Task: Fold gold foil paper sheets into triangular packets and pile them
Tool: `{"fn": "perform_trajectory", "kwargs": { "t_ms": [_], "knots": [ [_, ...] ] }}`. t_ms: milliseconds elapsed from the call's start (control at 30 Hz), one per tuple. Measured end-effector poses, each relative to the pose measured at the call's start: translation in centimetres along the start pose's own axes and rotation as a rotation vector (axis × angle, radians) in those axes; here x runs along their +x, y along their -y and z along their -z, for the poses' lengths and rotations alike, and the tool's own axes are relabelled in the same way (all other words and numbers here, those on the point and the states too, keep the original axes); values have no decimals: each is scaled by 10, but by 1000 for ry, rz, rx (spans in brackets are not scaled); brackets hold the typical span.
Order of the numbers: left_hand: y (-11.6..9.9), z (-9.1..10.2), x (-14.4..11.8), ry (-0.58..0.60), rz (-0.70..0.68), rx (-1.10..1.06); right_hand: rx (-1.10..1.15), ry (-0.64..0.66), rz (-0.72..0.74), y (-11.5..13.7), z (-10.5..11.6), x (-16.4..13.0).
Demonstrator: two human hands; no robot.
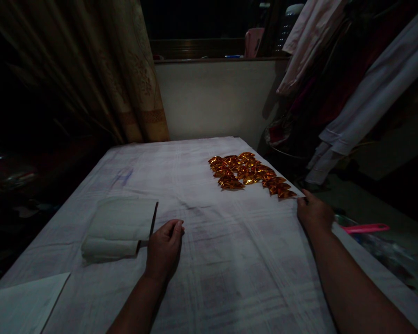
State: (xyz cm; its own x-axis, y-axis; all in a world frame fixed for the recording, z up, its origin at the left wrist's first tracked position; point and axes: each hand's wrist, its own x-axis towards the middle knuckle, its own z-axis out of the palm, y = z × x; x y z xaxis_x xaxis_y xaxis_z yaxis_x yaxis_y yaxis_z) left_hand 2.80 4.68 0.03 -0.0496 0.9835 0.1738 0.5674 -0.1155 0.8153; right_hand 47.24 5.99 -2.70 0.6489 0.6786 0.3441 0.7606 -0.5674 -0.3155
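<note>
right now, the left hand [165, 243] rests on the pale checked cloth [230, 278], curled in a loose fist with its thumb up against a finger. just beside it, on the left, lies a folded gray stack [120, 222]; it is too dark to tell if that is paper or cloth. the right hand [315, 214] is at the right edge of the cloth, with its fingers bent. i cannot tell if it is holding something. its fingertips are close to the end of a bunch of shiny gold packets [245, 171]. the packets lie on the cloth, on the far right part, some bunched up and some in a short row that runs toward the right hand. a white sheet [24, 304] lies at the near left corner. past the right edge, down low, is a pink handle [365, 228].
</note>
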Motion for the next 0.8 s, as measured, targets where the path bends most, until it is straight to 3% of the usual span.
{"fn": "perform_trajectory", "kwargs": {
  "t_ms": [267, 533, 700, 800],
  "knots": [
    [-2, 1, 0, -7, 13, 7, 68, 26, -103, 18, 15, -16],
    [-3, 1, 1, 3, -1, -15, 190, -65, -100, 34, 15, -38],
    [-7, 2, 0, 4, -13, 4, 279, -71, -12, 58, 13, -62],
    [-7, 2, 0, 0, -22, 0, 380, -34, 143, 85, 12, -81]
  ]
}}
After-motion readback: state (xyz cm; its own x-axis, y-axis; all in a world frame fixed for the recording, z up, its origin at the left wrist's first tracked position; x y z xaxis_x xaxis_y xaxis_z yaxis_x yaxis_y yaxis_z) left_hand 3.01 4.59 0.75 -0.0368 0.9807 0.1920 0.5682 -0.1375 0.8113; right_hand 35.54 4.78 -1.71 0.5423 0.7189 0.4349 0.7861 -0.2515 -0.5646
